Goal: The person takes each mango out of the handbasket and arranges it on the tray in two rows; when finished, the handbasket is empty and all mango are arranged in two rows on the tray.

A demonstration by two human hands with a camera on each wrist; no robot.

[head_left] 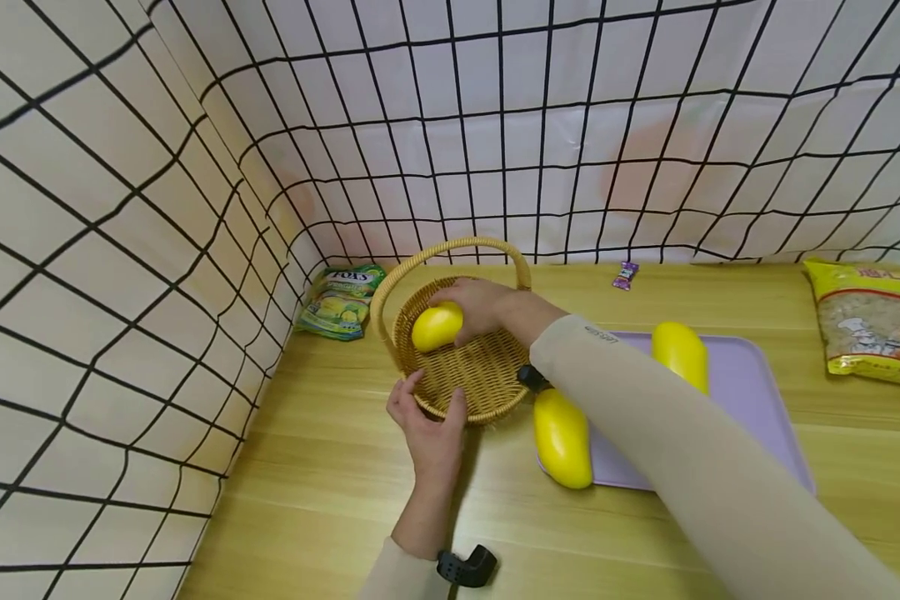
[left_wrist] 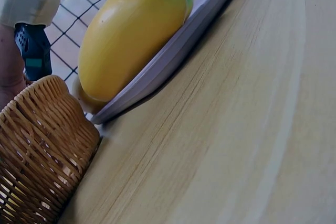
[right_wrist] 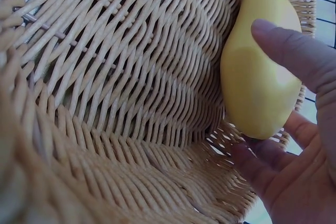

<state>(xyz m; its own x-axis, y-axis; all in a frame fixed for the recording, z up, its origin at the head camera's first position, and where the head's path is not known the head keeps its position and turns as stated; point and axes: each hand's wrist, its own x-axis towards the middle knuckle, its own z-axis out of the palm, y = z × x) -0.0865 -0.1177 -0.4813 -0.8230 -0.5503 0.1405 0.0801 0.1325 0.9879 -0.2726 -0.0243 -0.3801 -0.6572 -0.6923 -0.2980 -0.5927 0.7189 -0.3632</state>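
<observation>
A wicker basket [head_left: 483, 379] with an arched handle stands on the table. Inside it, against the far left wall, lies a yellow mango [head_left: 437, 327]. My right hand [head_left: 483, 308] reaches in and holds this mango; in the right wrist view the thumb [right_wrist: 286, 48] presses on top and the fingers pass beneath. At the basket's near rim is my left hand [head_left: 431, 437], its thumb and fingers gripping the edge. Two more mangoes, one nearer [head_left: 562, 437] and one farther [head_left: 680, 357], lie on a purple tray [head_left: 750, 400], partly hidden by my right sleeve.
A green candy bag [head_left: 341, 302] lies left of the basket. At the back is a small purple wrapped candy [head_left: 625, 275]. On the far right lies a yellow food bag [head_left: 873, 321]. Black-grid netting [head_left: 510, 133] over white cloth borders the table's back and left.
</observation>
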